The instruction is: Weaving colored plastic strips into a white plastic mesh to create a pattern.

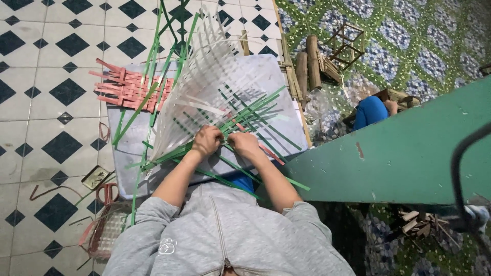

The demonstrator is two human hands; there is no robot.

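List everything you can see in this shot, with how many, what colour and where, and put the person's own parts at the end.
woven strip mat: one, white with green strips, on the board, under both hands
board: one, pale grey, on the tiled floor
pink woven piece: one, pink, board's far left corner
small basket: one, pale with red rim, floor near the left elbow
flat tin: one, metallic, floor left of the board
wooden pieces: several, brown, right of the board
bench: one, green, at right
left hand: gripping strips
right hand: gripping strips
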